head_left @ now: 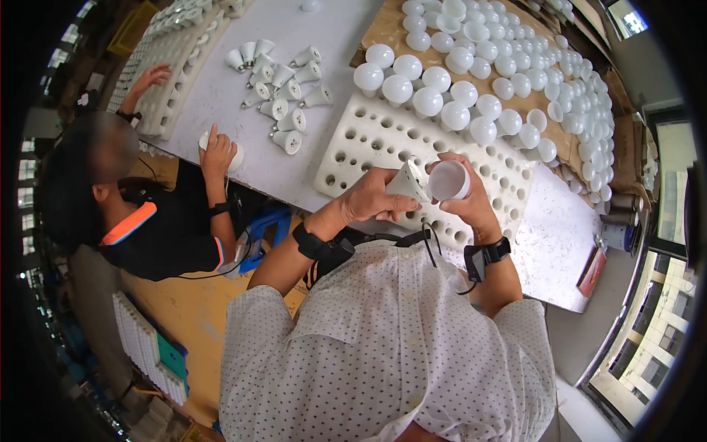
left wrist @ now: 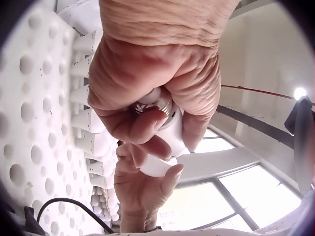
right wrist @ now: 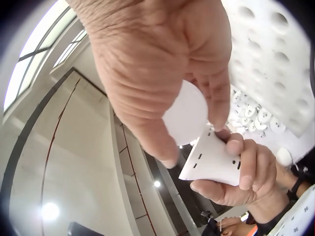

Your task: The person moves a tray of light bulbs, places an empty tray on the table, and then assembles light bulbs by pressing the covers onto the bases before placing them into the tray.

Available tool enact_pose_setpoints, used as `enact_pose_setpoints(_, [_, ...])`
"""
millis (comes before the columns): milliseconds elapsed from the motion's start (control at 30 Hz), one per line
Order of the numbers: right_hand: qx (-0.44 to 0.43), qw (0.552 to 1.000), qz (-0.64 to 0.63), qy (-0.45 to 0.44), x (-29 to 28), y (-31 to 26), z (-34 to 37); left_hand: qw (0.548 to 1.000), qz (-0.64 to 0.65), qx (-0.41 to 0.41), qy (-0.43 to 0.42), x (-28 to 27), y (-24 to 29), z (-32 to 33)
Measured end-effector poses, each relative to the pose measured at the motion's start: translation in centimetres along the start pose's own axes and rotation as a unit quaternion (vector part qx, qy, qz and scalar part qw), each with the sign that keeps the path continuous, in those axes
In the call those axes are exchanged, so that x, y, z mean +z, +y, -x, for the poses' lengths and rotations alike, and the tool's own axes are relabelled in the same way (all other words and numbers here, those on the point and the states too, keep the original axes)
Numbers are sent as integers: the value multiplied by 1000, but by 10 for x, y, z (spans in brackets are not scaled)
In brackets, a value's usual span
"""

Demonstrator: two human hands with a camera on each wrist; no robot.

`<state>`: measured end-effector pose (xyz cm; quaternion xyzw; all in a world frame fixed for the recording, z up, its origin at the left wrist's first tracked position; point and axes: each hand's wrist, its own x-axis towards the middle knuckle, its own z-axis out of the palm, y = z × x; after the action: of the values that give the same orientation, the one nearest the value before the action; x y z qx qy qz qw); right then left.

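Observation:
My left hand [head_left: 366,196] grips a white cone-shaped LED bulb base [head_left: 404,184], its wide end turned toward my right hand. In the left wrist view, the ridged metal screw cap [left wrist: 162,104] shows between the fingers. Thumb and fingers of my right hand [head_left: 477,205] hold a white bulb cover [head_left: 451,181] by its sides. The cover's open end is visible in the head view. Right beside it is the base's rim, and the two overlap in the right wrist view, where small dark slots mark the base [right wrist: 211,160].
Below my hands lies a white foam tray [head_left: 353,140] with rows of holes. Many bulb covers [head_left: 427,101] stand beyond it on cardboard [head_left: 384,33]. Several loose bulb bases [head_left: 289,90] lie on the table [head_left: 213,96]. Another person [head_left: 158,228] sits at the left, near a second foam tray [head_left: 158,118].

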<state>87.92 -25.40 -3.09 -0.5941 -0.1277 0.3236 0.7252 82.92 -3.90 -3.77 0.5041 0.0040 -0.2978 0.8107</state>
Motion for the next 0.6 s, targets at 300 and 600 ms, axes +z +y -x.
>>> enact_pose_setpoints(300, [-61, 917, 386, -81, 22, -18, 0, 979, -197, -59, 0, 0, 11, 2])
enact_pose_setpoints(600, [-58, 909, 400, -105, 31, -17, 0, 964, -258, -68, -9, 0, 10, 7])
